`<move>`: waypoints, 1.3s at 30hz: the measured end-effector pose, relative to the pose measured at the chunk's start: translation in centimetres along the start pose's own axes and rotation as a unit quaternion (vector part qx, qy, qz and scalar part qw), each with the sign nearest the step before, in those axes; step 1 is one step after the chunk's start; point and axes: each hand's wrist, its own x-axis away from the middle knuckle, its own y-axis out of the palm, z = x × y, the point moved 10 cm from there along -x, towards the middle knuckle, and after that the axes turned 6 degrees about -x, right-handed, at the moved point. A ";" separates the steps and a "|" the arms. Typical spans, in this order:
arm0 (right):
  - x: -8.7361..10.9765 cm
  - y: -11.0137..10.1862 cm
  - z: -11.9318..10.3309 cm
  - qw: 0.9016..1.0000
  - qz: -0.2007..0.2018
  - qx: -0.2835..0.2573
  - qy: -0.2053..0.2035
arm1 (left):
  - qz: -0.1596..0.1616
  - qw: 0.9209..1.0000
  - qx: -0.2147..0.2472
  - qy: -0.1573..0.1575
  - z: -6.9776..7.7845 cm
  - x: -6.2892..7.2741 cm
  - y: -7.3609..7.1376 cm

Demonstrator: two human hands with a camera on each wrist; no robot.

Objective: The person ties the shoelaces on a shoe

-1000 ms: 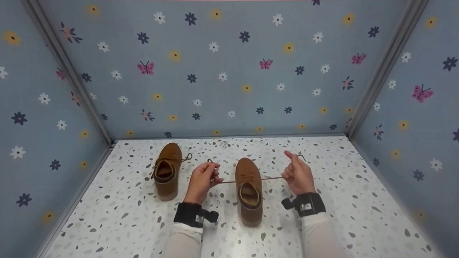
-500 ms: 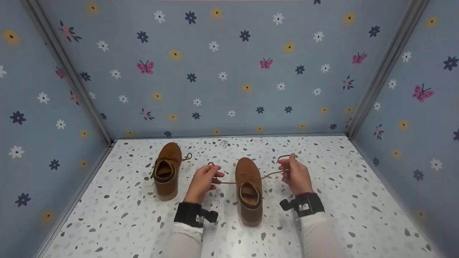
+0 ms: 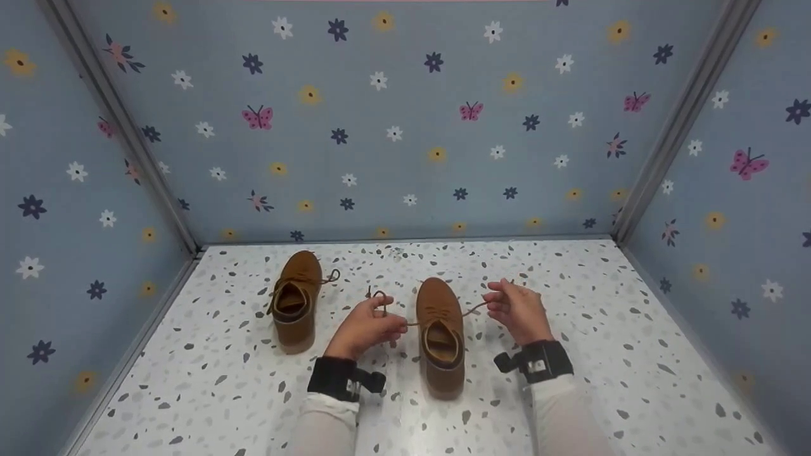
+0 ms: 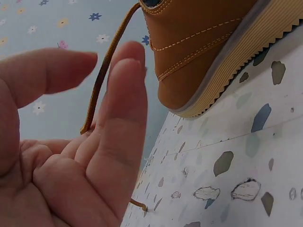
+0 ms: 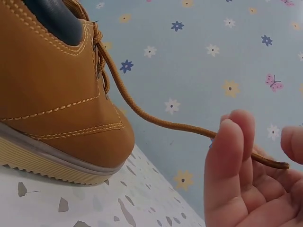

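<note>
A brown lace-up shoe stands between my hands, toe pointing away. My left hand is at its left, holding one shoelace among its fingers, with the thumb apart; a bit of the lace sticks up above the hand in the head view. On the other side, my right hand holds the second lace between its fingers. That lace sags slightly from the eyelets, and its tip lies over the palm in the right wrist view, thumb held away.
Another brown shoe, with its laces loose at both sides, stands farther left. The white speckled tabletop ends at a blue flowered back panel, with similar panels at left and right.
The right lace was taut and has slackened; its end no longer arches above the right hand, which has shifted slightly left. My left hand has moved right, closer to the shoe.
</note>
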 end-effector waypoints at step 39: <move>-0.3 1.0 0.8 0.999 -0.036 0.026 0.004 | 0.074 0.995 -0.061 0.020 0.7 -0.3 0.5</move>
